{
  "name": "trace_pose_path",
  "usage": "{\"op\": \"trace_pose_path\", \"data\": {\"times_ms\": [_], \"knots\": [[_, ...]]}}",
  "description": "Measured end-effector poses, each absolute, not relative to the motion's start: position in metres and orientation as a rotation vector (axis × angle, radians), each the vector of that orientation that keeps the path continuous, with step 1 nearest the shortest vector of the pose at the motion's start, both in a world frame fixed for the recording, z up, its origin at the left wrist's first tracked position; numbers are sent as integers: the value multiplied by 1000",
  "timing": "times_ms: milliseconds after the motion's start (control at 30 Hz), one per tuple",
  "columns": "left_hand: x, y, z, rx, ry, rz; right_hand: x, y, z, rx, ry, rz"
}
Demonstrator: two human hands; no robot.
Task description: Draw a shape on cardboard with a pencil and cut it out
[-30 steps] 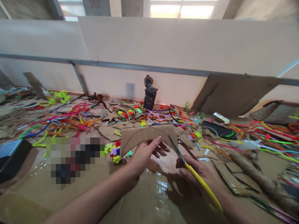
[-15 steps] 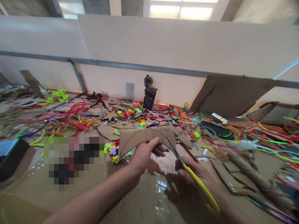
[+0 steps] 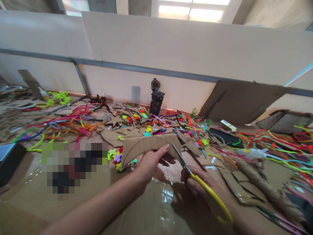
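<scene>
The left hand (image 3: 151,164) pinched a cardboard piece (image 3: 137,146) in its grip while the right hand (image 3: 207,179) held yellow-handled scissors (image 3: 199,181).

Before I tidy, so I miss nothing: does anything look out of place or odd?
The black bottle at the back stands with its lid apparently flipped open among loose coloured strands, so bits might fall in. A pixelated patch hides part of the left side.

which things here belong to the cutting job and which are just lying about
In use:
- yellow-handled scissors, in the right hand
- cardboard piece with drawn curve, in the left hand

Apparently just lying about:
- fuzzy flowers
- coloured strands
- black bottle, standing
- leaning cardboard sheet
</scene>
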State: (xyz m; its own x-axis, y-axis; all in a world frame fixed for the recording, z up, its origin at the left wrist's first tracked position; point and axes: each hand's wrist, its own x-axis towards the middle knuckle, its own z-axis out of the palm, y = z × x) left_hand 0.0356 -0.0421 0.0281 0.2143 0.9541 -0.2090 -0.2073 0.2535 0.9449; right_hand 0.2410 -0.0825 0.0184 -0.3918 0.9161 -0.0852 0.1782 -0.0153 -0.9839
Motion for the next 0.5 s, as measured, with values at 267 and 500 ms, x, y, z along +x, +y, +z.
{"op": "trace_pose_path", "data": {"times_ms": [267, 500], "knots": [[30, -40, 28, 1081, 1076, 976, 241, -84, 18, -1258, -1765, 1249], [33, -42, 23, 1046, 1009, 931, 246, -83, 14, -1266, -1716, 1443]]}}
